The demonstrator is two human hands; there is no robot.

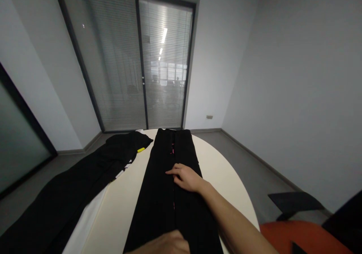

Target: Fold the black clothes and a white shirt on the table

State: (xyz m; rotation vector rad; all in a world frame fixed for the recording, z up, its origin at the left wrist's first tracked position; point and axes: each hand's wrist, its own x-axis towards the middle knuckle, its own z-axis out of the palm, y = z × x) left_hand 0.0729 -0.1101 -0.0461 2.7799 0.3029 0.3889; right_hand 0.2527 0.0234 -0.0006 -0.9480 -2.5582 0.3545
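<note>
A pair of black trousers point(158, 193) lies lengthwise on the pale round table, waistband at the far end. Small pink marks show along the line between the legs. My right hand point(185, 176) is over the middle of the trousers, its index finger stretched out to the left and the other fingers loosely bent. Nothing is gripped in it. Low in the view, my left hand point(169, 242) is over the near part of the trousers; it is blurred and partly cut off, so its fingers do not show clearly.
Another black garment point(85, 182), with yellow and white patches, lies along the left of the table point(223, 167) and hangs over its edge. An orange-seated chair point(299, 237) with a black armrest stands at the lower right. Glass panels with blinds point(166, 95) are behind.
</note>
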